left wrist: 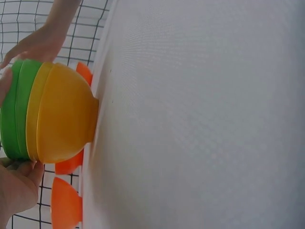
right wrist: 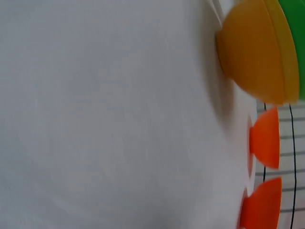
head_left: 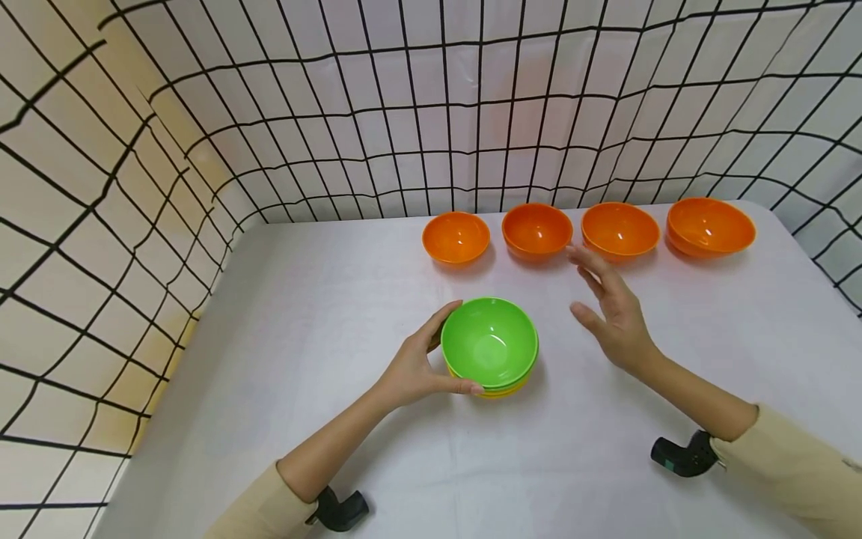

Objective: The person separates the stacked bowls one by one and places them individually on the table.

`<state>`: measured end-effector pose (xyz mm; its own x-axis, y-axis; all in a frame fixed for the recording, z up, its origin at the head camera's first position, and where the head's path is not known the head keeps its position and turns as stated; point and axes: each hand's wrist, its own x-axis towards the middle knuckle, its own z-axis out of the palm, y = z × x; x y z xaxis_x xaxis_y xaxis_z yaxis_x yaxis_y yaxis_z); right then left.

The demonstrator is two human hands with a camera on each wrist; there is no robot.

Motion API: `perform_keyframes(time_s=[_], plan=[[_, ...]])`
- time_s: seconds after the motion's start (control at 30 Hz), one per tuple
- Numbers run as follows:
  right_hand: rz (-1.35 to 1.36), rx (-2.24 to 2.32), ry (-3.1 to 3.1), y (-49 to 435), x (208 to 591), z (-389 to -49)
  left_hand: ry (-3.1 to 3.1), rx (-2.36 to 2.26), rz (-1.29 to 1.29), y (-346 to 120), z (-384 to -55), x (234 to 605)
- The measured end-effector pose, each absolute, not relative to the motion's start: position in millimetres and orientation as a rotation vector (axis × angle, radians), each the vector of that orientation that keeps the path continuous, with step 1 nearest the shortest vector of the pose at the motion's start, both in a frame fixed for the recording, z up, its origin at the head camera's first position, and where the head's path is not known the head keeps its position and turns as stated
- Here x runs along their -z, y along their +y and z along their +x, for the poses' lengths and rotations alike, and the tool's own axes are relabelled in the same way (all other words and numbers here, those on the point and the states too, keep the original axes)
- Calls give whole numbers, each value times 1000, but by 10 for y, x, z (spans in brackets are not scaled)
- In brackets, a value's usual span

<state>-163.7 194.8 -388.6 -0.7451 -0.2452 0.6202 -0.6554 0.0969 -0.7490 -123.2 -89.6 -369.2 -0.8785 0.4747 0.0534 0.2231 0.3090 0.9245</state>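
A stack of bowls stands upright on the table, a green bowl (head_left: 489,343) on top and yellow bowls (left wrist: 64,114) beneath. My left hand (head_left: 424,367) holds the stack from its left side, thumb at the near rim and fingers around the far left side. To the right of the stack, my right hand (head_left: 614,318) is raised with fingers spread, holding nothing. Its fingertips appear in front of two orange bowls, one orange bowl (head_left: 536,230) and another orange bowl (head_left: 619,230); whether they touch cannot be told. In the right wrist view the right hand is out of sight.
Along the table's back edge stand the smallest orange bowl (head_left: 456,238) at left and the largest orange bowl (head_left: 710,227) at right, forming one row with the other two. Black grid netting (head_left: 377,120) over white sheeting encloses the white table (head_left: 303,299).
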Motion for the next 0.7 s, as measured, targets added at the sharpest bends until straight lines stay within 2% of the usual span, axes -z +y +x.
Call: perform_keyframes(time_s=[0.2,0.37,0.7], plan=[[1022,-1700,-2281,1732,3923,-1472,2362,-1601,658,-904,-1239,3731],[1108,-1610,-2493,1610,3917,-1373,2362,-1628,676,-923,-1307,3940],[982,-1496,-2676,1473,3926,-1301,2361,-1657,702,-945,-1358,4080]])
